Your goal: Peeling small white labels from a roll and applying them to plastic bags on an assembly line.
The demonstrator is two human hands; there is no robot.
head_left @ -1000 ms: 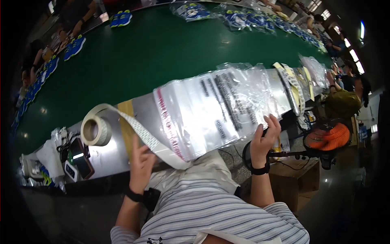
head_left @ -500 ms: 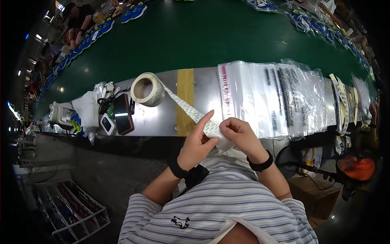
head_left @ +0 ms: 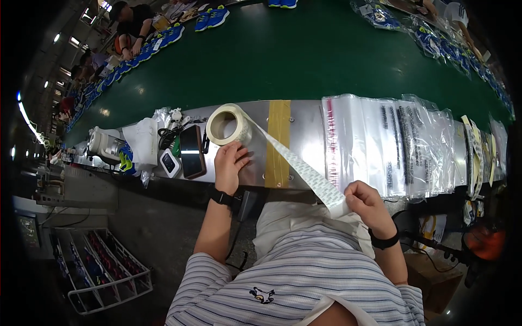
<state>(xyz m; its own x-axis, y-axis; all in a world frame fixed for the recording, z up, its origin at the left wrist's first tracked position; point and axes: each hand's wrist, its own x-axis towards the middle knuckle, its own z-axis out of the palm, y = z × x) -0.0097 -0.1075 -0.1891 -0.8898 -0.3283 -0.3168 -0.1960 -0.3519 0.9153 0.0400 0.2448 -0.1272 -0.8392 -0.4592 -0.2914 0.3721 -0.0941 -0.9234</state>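
Observation:
A roll of white label tape (head_left: 227, 125) stands on the metal ledge (head_left: 304, 136) beside the green conveyor belt (head_left: 304, 60). A long strip (head_left: 296, 163) runs from the roll down to my right hand (head_left: 365, 204), which pinches its free end near my lap. My left hand (head_left: 229, 163) rests on the ledge just below the roll, fingers bent and touching the roll's lower side. A stack of clear plastic bags (head_left: 397, 144) with printed text lies on the ledge to the right of the strip.
A dark phone (head_left: 191, 151), a small white device (head_left: 169, 163), cables and a white bag (head_left: 142, 142) sit left of the roll. Blue shoes (head_left: 212, 17) lie on the belt's far side, where other people work. A wire rack (head_left: 103, 271) stands on the floor at lower left.
The hands have separated: my left hand moved up to the roll on the ledge, and my right hand pulled the strip's end out to the right, lengthening it.

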